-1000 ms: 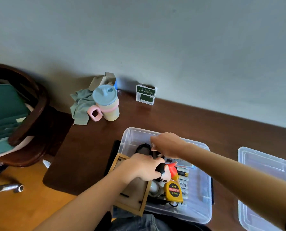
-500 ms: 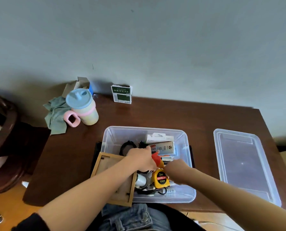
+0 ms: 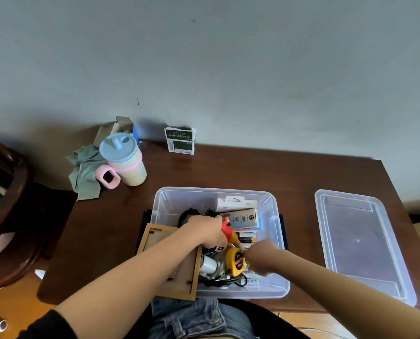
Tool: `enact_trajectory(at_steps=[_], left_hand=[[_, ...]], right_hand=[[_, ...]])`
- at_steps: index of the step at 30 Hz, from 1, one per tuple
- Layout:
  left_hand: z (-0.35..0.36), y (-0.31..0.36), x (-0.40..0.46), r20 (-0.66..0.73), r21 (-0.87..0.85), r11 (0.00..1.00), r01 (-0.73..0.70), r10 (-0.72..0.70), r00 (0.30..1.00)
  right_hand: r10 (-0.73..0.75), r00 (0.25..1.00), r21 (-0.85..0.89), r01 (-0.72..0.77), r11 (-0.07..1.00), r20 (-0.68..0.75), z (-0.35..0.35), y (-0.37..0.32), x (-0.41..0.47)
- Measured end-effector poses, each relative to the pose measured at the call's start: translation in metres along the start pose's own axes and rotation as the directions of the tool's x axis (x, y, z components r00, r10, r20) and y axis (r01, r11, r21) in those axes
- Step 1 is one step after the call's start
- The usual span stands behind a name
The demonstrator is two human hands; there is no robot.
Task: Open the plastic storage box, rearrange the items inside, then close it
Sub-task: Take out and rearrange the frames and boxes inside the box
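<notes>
Shifted rightward, the right hand (image 3: 260, 256) closes beside the yellow tape measure (image 3: 236, 261); its contents are hidden. Left hand (image 3: 205, 231) grips a red-and-yellow toy (image 3: 227, 232) inside the clear plastic storage box (image 3: 275, 288). Lift items singly, avoiding the cables.

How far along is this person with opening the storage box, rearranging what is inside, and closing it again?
Opening looks done: the lid lies on the table to the right of the storage box. Rearranging is in hand: the left hand is closed on a red and yellow toy, and the right hand is by the yellow tape measure. Closing the box is left.
</notes>
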State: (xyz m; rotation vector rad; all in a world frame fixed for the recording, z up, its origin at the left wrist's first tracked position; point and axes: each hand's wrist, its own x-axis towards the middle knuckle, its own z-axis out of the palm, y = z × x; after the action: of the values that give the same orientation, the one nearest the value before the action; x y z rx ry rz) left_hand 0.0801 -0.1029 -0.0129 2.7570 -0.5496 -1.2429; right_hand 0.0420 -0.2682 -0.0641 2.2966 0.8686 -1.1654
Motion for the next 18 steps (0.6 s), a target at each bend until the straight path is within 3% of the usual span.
enact_trajectory(at_steps=[4,18], left_hand=[[0.003,-0.001,0.0,-0.012,-0.042,0.999,0.018,-0.019,1.0],[0.006,-0.002,-0.001,-0.054,-0.069,0.998,0.012,-0.015,0.998]], right_hand=[[0.013,0.999,-0.009,-0.013,1.0,0.051,0.0,-0.007,0.0],[0.168,0.985,0.15,-0.161,0.975,-0.033,0.018,-0.019,0.006]])
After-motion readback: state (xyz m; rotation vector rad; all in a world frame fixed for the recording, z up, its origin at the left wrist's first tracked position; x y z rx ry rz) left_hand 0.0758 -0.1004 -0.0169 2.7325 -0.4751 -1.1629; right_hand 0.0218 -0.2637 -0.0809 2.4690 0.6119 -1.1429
